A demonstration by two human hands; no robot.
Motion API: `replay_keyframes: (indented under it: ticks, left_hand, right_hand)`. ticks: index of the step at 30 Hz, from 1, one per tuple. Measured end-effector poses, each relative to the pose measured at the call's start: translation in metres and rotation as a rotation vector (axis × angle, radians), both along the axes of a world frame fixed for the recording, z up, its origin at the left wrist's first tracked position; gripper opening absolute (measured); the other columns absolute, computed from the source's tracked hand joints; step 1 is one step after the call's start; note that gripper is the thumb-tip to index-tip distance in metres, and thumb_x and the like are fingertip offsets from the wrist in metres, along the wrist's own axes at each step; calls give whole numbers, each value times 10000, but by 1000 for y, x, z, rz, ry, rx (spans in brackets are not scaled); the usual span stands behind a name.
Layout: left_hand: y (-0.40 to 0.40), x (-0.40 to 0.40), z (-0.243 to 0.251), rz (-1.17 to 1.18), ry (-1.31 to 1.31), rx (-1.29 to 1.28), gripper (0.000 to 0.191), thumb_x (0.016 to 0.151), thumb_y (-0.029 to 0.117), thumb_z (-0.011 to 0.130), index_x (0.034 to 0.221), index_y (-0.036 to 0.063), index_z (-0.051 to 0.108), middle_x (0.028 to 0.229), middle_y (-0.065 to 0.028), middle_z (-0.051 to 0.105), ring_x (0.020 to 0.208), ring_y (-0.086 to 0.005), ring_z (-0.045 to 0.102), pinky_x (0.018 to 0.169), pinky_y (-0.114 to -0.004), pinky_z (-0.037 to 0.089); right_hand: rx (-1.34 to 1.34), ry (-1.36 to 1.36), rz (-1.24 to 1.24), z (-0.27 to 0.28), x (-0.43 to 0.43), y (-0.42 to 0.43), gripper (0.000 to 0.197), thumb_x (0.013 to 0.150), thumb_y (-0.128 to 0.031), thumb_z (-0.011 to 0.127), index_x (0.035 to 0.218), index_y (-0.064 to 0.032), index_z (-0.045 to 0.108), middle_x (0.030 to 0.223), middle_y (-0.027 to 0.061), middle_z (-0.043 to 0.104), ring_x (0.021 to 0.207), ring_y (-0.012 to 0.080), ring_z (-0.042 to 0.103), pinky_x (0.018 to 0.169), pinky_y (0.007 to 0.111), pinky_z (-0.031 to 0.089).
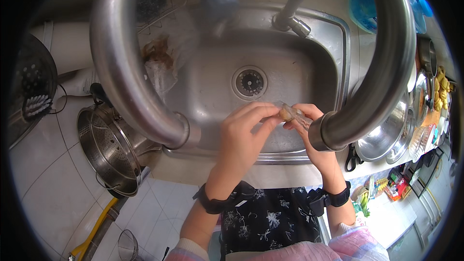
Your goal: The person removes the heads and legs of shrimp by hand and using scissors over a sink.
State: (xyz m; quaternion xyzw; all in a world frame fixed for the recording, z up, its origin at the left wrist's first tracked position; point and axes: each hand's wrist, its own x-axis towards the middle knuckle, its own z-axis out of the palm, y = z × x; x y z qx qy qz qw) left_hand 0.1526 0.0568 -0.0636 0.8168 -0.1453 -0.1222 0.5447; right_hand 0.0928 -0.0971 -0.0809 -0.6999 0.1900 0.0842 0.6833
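Over the front part of a stainless steel sink (217, 79), my left hand (246, 127) pinches the near end of a small, elongated food piece (290, 113) between thumb and fingertips. It has a yellowish-brown end and a greyish-pink, skin-like length; its exact kind is unclear. My right hand (308, 123) grips the other end, partly covered by steel faucet tubing (384, 79). The drain strainer (249, 82) lies beyond both hands. At the sink's left side rests a clear plastic bag (161, 79) with brown matter (158, 52) in or beside it.
More curved tubing (119, 61) looms close at left. Left of the sink stand a steel colander (107, 152) and a scrub brush (37, 106). Steel bowls (384, 127), black handles (351, 157), ginger (441, 88) and a blue water bottle (364, 11) occupy the right counter.
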Motion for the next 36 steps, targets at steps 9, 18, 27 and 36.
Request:
replay_keyframes:
  ticks: [9,18,27,36]
  left_hand:
    - [-1,3,5,-4,24,-37,158,753,53,653,902,11,620,874,-90,637,789,-246,608,677,-309,474]
    - [-3,3,0,19,78,-78,141,750,24,634,883,25,586,828,-83,613,767,-247,588,672,-321,454]
    - [-4,3,2,-13,28,-45,211,710,36,672,908,29,600,857,-80,610,770,-246,585,693,-324,452]
    - [-4,3,-7,-22,-38,-117,226,668,54,711,879,35,632,833,-70,599,747,-241,567,665,-326,450]
  right_hand:
    - [43,-73,-22,2,1,-2,172,859,-8,534,1019,54,547,894,70,613,787,124,603,717,234,478]
    - [42,-37,1,-1,3,-4,170,853,1,536,1014,57,544,892,80,613,796,132,611,712,236,475]
    - [28,-15,14,2,4,-6,162,841,3,548,996,47,557,881,82,603,787,133,608,686,234,470]
    - [-182,-72,142,12,9,-12,162,809,10,571,970,32,572,863,111,591,753,168,571,697,256,460]
